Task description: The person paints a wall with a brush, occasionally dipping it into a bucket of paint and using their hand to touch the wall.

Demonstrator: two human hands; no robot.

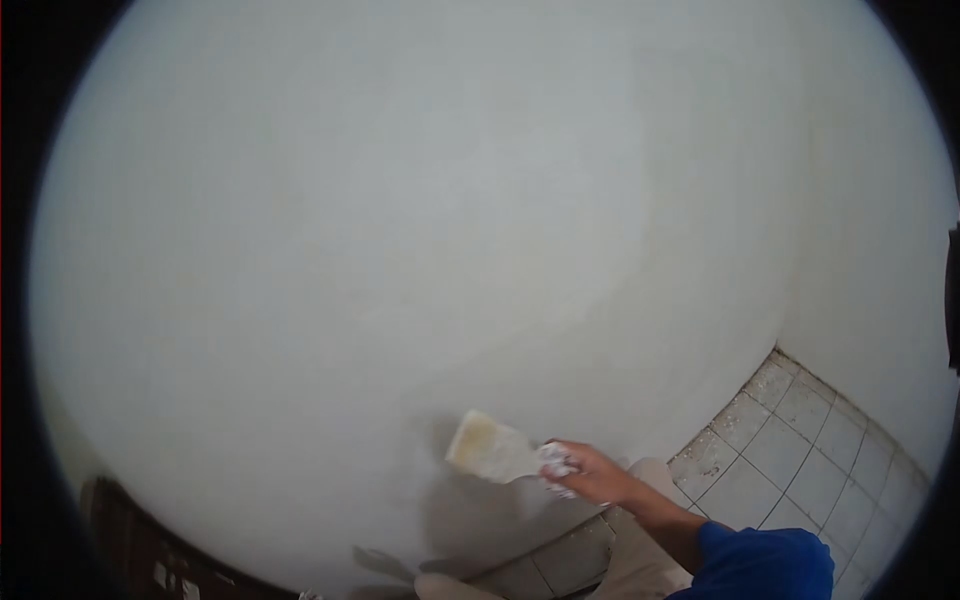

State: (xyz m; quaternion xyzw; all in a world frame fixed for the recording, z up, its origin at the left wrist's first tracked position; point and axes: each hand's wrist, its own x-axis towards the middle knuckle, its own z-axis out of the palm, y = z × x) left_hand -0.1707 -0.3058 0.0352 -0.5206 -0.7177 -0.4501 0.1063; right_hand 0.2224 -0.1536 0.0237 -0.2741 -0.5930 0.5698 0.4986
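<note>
My right hand (585,472) is closed around the handle of a wide paintbrush (495,450), low in front of the white wall (400,250). White paint smears cover the handle and fingers. The brush head points up and left, its bristles pale with a yellowish patch. Whether the bristles touch the wall cannot be made out; a shadow falls beside them. A blue sleeve (765,560) covers the upper part of that arm. My left hand is out of view.
At right, the wall meets another wall in a corner above a tiled floor (780,455) with white specks. A dark brown object (150,550) with white marks stands at lower left. My knees in beige trousers (640,560) are close to the wall.
</note>
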